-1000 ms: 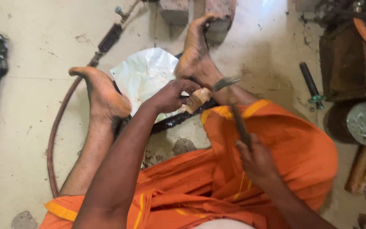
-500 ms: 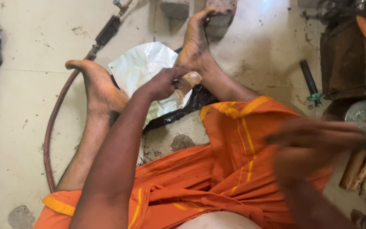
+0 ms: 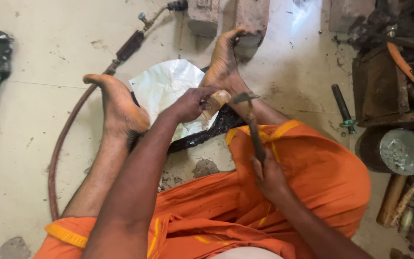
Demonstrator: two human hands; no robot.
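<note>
Back from its blurred swing at the right edge half a second ago, the right hand (image 3: 268, 176) now sits at lower centre, fist closed around a hammer (image 3: 251, 125) whose head is just beside a tan block (image 3: 215, 102). Left hand (image 3: 190, 103), mid-frame, pinches that block with fingers pressed around it, against the right foot (image 3: 222, 62). White sheet (image 3: 166, 86) lies on the floor between both feet. Hose (image 3: 68, 139) curves at the left.

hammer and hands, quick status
Left hand pins small tan piece beside the foot. Right hand grips hammer, head at the piece. Nothing between.
</note>
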